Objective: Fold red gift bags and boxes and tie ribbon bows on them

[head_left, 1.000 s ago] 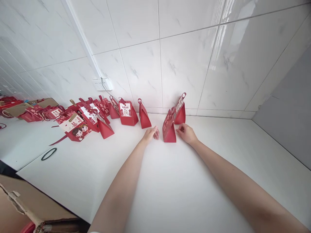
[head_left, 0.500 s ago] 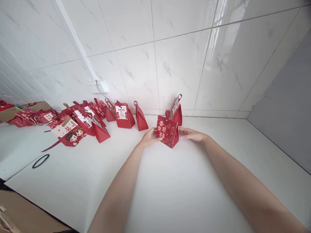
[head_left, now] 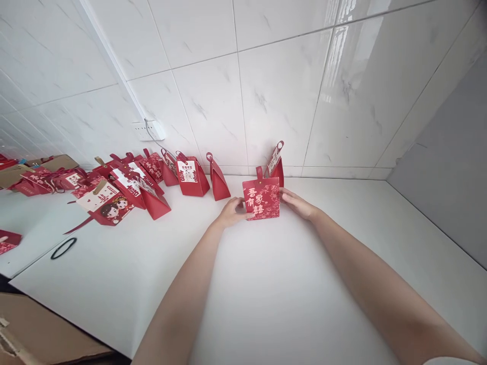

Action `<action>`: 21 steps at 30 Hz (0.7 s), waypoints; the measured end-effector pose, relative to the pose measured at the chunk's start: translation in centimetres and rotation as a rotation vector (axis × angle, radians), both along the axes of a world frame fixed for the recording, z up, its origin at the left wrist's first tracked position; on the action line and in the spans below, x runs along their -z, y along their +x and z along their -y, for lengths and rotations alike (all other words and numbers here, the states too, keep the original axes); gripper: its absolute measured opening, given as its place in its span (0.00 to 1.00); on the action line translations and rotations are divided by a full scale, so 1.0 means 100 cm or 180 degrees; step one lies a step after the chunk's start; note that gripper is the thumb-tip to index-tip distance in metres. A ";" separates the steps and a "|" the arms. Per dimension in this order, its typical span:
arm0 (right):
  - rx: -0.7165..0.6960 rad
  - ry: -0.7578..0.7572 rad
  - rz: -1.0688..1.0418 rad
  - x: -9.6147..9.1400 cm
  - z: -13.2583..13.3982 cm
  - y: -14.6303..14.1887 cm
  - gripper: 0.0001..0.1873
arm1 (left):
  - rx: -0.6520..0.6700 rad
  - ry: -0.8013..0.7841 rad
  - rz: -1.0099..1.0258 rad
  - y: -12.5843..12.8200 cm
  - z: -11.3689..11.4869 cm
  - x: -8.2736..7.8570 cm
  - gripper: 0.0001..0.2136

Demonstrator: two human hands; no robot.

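Observation:
A red gift box (head_left: pixel 262 200) with pale Chinese characters and a ribbon loop on top stands on the white table, its printed face toward me. My left hand (head_left: pixel 230 212) grips its lower left edge, thumb in front and fingers partly hidden beside it. At the right edge, my right hand (head_left: pixel 299 203) has its fingers stretched out and their tips against or very close to the box; I cannot tell which. Just behind, a second red gift box (head_left: pixel 276 165) with a white label is partly covered by the front one.
Left of my hands stand a narrow red box (head_left: pixel 219 183) and a labelled red box (head_left: pixel 193 180). Several more red boxes (head_left: pixel 152 200) crowd farther left. A black ring (head_left: pixel 64 248) lies near the table's left edge. Tiled wall (head_left: pixel 281 101) rises behind, and a cardboard box (head_left: pixel 49 329) sits below left.
The front gift box has turned from an angle to face me squarely. My right hand's fingers have straightened along its right edge. The view has shifted slightly, showing another red piece at far left.

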State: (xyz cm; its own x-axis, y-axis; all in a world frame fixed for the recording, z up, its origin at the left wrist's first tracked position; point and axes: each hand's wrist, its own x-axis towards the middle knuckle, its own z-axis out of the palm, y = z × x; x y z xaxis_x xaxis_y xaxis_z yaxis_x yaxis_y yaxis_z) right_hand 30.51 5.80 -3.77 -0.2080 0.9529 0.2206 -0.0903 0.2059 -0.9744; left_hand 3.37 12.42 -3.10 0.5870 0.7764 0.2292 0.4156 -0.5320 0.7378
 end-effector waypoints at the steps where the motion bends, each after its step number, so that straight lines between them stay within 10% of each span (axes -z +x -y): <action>1: -0.0150 0.0000 0.0054 -0.002 0.001 0.001 0.28 | -0.0041 0.0093 -0.0049 0.001 0.000 0.000 0.29; 21: 0.0085 0.0038 0.0321 0.004 -0.005 -0.009 0.25 | -0.0258 -0.0648 0.0321 0.004 0.008 -0.013 0.23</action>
State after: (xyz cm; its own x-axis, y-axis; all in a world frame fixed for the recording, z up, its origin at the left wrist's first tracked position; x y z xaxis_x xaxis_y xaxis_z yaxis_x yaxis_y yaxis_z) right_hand 29.65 6.33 -4.17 -0.2042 0.9558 0.2113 0.0139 0.2187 -0.9757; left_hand 3.80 11.63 -1.77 0.5030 0.8563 0.1175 0.3695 -0.3359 0.8664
